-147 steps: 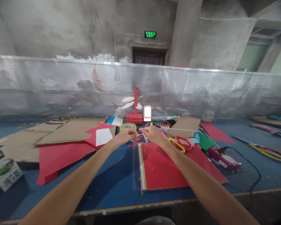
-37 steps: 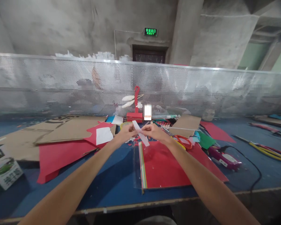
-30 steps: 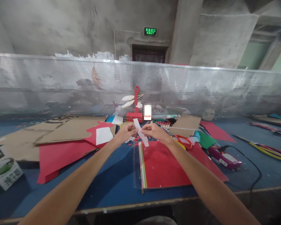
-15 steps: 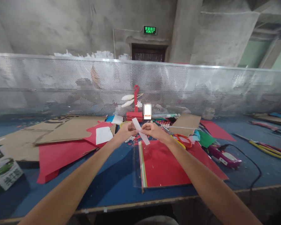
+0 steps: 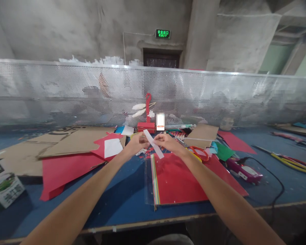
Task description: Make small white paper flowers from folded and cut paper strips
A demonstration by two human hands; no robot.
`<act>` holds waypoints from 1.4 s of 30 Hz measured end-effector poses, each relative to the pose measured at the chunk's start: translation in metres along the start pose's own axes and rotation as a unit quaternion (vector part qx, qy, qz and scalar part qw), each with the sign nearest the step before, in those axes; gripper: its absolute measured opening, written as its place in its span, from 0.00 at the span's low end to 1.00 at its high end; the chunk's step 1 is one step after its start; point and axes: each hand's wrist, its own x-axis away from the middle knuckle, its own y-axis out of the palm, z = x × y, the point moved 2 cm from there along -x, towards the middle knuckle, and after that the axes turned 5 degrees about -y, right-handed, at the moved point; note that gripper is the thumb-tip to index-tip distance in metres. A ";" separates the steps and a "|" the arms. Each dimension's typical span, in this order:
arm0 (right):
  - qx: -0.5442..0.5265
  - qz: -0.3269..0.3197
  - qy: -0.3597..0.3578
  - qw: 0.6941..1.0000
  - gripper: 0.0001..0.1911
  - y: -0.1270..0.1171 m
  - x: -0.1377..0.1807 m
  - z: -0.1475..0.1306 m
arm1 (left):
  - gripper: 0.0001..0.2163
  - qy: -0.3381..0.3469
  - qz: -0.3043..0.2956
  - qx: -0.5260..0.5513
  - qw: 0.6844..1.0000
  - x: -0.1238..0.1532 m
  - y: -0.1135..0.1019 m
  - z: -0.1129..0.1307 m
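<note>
A narrow white paper strip (image 5: 157,150) slants between my two hands, its upper end to the left and its lower end over the red sheets. My left hand (image 5: 135,144) has thumb and fingers curled at the strip's left edge, pinching it. From the other side my right hand (image 5: 167,141) grips the strip near its middle between thumb and forefinger. Below the strip lies a clear sleeve of red paper sheets (image 5: 181,180) with coloured edges. Beyond my hands stands a red paper piece shaped like a box with a tall looped strip (image 5: 146,127).
Cardboard (image 5: 73,143) and red paper (image 5: 73,170) lie left, near a white-green carton (image 5: 5,185). Right are red-yellow scissors (image 5: 200,153), a purple power strip (image 5: 246,172) with a cord, and larger scissors (image 5: 290,161). A perforated metal panel (image 5: 193,92) stands behind.
The white strip has tilted slightly between my fingers and looks a little narrower. My hands have stayed almost in place.
</note>
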 end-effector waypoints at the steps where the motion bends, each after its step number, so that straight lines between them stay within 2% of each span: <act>1: 0.001 0.003 0.004 1.000 0.11 0.000 0.000 -0.001 | 0.17 0.001 0.002 0.000 1.000 0.000 0.000 0.000; 9: 0.000 0.000 0.002 1.000 0.13 0.000 -0.002 0.006 | 0.15 -0.002 0.004 -0.005 1.000 0.002 0.000 0.004; 15: 0.001 -0.004 -0.007 1.000 0.14 0.000 -0.004 0.009 | 0.18 -0.012 -0.033 0.002 0.999 0.002 0.002 0.005; 26: -0.004 -0.018 -0.015 1.000 0.15 0.001 -0.003 0.010 | 0.20 -0.013 -0.042 0.014 0.999 0.001 0.003 0.004; 29: -0.006 -0.021 -0.018 1.000 0.15 0.004 -0.002 0.007 | 0.19 -0.010 -0.036 0.012 0.999 0.001 0.003 0.004; 34: 0.033 0.031 -0.071 0.996 0.13 0.005 -0.004 0.002 | 0.17 -0.023 -0.006 0.002 1.000 0.000 0.001 0.002; 39: 0.074 0.004 -0.082 0.994 0.13 0.009 -0.005 -0.002 | 0.17 -0.039 0.016 -0.008 0.999 0.000 0.000 0.000; 42: 0.096 0.013 -0.086 0.992 0.12 0.010 -0.004 -0.003 | 0.18 -0.043 0.017 -0.014 0.999 0.001 0.000 0.001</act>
